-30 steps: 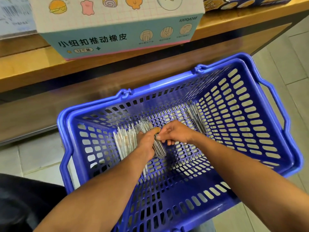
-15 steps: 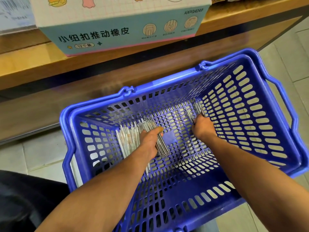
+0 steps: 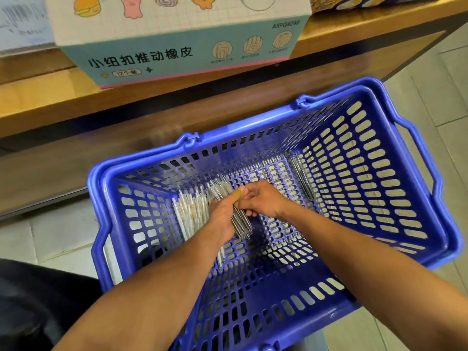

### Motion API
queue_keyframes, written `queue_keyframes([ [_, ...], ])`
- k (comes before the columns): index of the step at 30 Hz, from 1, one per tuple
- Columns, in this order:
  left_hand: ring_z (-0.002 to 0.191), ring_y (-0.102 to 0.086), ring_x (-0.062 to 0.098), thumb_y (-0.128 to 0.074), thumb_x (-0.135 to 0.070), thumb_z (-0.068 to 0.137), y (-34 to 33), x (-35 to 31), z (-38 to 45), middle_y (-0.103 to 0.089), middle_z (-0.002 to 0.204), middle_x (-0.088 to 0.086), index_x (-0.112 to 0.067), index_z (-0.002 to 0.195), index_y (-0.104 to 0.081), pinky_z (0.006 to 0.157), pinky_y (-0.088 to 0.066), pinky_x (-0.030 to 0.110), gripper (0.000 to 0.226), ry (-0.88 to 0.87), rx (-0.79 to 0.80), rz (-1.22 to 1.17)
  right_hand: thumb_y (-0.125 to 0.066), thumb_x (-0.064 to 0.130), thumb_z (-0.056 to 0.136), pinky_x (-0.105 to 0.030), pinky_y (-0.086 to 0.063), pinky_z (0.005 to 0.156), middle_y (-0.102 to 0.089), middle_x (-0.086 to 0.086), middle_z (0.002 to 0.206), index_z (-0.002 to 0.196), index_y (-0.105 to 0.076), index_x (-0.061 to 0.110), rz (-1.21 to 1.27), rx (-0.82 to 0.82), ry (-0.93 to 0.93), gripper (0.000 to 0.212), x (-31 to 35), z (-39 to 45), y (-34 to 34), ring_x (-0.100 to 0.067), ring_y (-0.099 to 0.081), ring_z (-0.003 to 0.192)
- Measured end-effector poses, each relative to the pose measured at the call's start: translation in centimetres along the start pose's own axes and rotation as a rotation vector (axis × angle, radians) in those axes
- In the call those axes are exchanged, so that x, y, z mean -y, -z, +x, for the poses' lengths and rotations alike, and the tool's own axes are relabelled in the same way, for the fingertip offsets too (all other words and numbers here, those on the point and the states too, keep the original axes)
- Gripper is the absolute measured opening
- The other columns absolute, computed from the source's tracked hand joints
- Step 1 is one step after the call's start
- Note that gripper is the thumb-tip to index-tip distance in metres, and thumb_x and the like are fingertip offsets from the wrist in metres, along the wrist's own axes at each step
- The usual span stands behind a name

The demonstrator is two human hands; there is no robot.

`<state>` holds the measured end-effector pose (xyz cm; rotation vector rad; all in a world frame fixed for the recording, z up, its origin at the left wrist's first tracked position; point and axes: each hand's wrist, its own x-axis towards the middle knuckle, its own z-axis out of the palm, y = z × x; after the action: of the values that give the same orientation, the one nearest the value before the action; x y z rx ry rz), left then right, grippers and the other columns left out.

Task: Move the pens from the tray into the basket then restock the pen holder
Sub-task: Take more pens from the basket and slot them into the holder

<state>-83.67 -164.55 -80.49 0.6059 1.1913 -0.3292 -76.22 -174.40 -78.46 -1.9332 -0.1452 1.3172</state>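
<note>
Inside the blue slotted plastic basket (image 3: 379,158), the left hand (image 3: 222,219) grips a bundle of slim clear pens (image 3: 235,211), long axis pointing away; the right hand (image 3: 263,198) pinches the same bundle, hands touching; loose grey pens (image 3: 302,178) lie rightward, nearer the right hand.

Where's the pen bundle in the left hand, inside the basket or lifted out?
Inside. The left hand grips the pen bundle below the blue basket rim, near the floor grid.

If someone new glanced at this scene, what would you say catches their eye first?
The big blue basket on the floor fills the middle of the view. Inside it, the left hand grips a bundle of pens while the right hand pinches at the same bundle. Behind, a pastel box with cartoon figures sits on a wooden shelf.
</note>
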Motion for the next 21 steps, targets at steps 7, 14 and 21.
queue_keyframes([
  [7,0.102,-0.066,0.036,-0.076,-0.014,0.082,0.1,0.1,0.6,-0.062,0.126,0.025,-0.003,0.142,-0.041,0.091,-0.054,0.053,0.07,0.019,-0.117,0.055,-0.079,0.02,0.079,-0.025,-0.055,0.057,-0.072,-0.008,0.075,0.084,-0.074,0.007,0.042,-0.049,-0.1,0.015,-2.1,0.4,2.7,-0.014,-0.063,0.059],
  [14,0.068,-0.063,0.022,-0.074,-0.012,0.085,0.1,0.0,0.3,-0.068,0.075,0.009,-0.004,0.134,-0.05,0.086,-0.056,0.048,0.055,0.043,-0.093,0.053,-0.064,0.01,0.089,-0.036,-0.05,0.075,-0.061,-0.015,0.11,0.12,-0.055,0.005,-0.578,-0.739,-0.364,0.032,-6.0,1.5,7.6,-0.031,-0.061,0.094],
  [21,0.064,-0.062,0.021,-0.074,-0.011,0.086,0.3,0.1,0.8,-0.067,0.075,0.009,-0.001,0.13,-0.054,0.082,-0.055,0.046,0.049,0.044,-0.092,0.041,-0.063,0.016,0.091,-0.038,-0.057,0.078,-0.067,-0.016,0.099,0.107,-0.06,0.002,-0.626,-0.505,-0.346,0.021,-6.0,1.4,6.9,-0.032,-0.066,0.09],
])
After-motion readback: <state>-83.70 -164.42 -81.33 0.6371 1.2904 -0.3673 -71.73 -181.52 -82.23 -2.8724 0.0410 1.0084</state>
